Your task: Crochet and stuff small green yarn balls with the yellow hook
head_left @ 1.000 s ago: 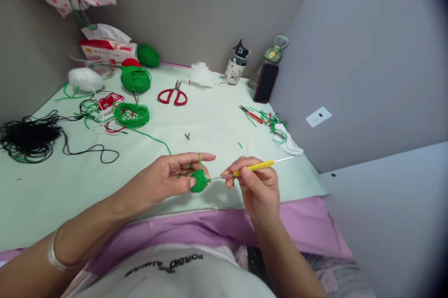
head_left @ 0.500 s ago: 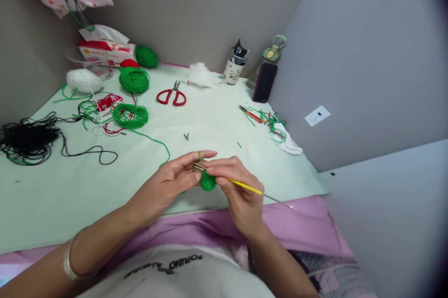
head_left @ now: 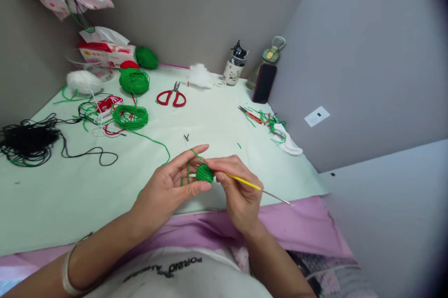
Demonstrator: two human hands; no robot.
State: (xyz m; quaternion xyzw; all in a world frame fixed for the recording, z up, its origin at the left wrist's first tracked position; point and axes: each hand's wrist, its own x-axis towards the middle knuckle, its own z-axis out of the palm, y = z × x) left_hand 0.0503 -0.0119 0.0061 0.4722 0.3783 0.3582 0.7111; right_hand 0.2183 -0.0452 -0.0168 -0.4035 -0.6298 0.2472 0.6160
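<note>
A small round green crochet piece [head_left: 205, 173] sits between my hands, above the table's near edge. My left hand [head_left: 171, 181] is around its left side, with the index finger raised and the thumb stretched along the piece's lower edge. Green yarn [head_left: 188, 172] is looped over that index finger and passes between the fingers. In a pinch, my right hand [head_left: 240, 186] holds a crochet hook [head_left: 245, 182] with a yellow grip. The hook's metal shaft sticks out to the right; its working tip is hidden at the piece.
Red-handled scissors [head_left: 171, 97], a green yarn ball [head_left: 134, 81], a green yarn coil [head_left: 130, 117] and tangled black cord [head_left: 28, 139] lie on the table [head_left: 210, 120]. Orange snips [head_left: 252, 115] are beside yarn scraps. A phone [head_left: 265, 83] leans against a bottle [head_left: 273, 53].
My left thumb has come away from its pinch and now stretches below the crochet piece. The piece has shifted slightly up and left and shows more of its face. My right hand still holds the hook.
</note>
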